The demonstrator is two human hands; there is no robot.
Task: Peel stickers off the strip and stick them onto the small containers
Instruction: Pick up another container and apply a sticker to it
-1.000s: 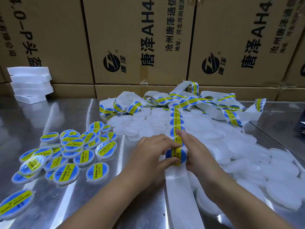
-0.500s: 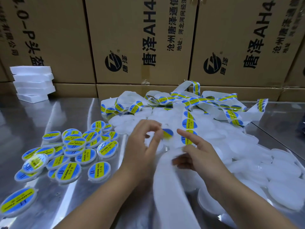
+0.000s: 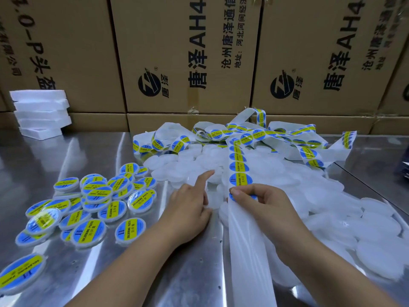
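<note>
From the head view, the sticker strip (image 3: 240, 171) runs from a tangled heap at the far side of the steel table (image 3: 66, 151), over the pile of unlabelled containers (image 3: 321, 196), and down toward the person. The right hand (image 3: 265, 207) pinches it between thumb and fingers, right at the nearest sticker (image 3: 242, 181). The left hand (image 3: 190, 209) lies just beside it with the index finger straight, pointing into the pile. Its other fingers curl down against a bare container, though I cannot tell whether they actually hold it. The labelled containers (image 3: 95, 196) sit heaped well to the left. The strip looks like thin, limp backing paper that weighs almost nothing, so it will probably sag and twist unless kept taut. I'd say each sticker wants lifting by its edge, since a flimsy tacky disc may fold onto itself. The containers seem light, smooth plastic, likely to skate on the steel, so one is best steadied by its rim.
</note>
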